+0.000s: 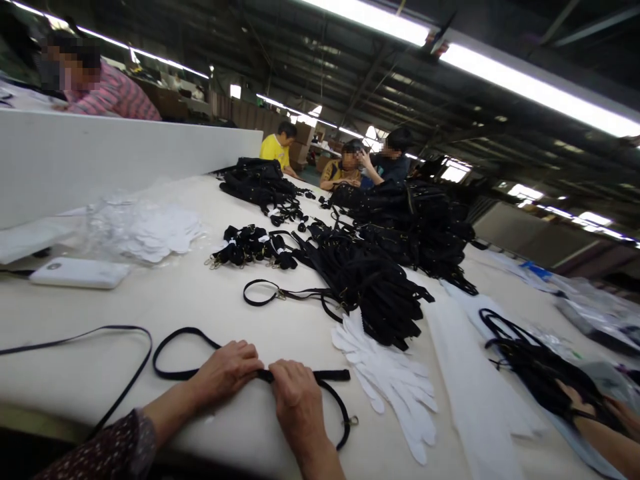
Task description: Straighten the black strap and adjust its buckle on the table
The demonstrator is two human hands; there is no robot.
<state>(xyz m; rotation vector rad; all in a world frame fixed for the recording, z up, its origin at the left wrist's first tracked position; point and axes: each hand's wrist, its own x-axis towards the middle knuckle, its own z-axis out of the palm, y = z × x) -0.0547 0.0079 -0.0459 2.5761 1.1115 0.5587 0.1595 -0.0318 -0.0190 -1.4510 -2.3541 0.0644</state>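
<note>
Both my hands hold one black strap (334, 375) just above the front part of the pale table. My left hand (227, 369) has its fingers closed round it, with a loop of the strap curving out beyond the wrist. Close beside it, my right hand (299, 400) grips the same strap; a flat end sticks out to the right, and a curved length runs down to a small metal clasp (353, 421). The fingertips are partly hidden behind the knuckles. Another strap (260, 293) with a metal clip lies farther back. White paper-like pieces (387, 373) lie right of my right hand.
Piled black straps (370, 287) and black bags (410, 220) fill the table's middle and back. Bundled straps (250, 247), a white power bank (80, 273) and white cutouts (145, 227) lie left. At right, another person's hands (575, 400) hold a black bag (545, 373). Several people sit beyond.
</note>
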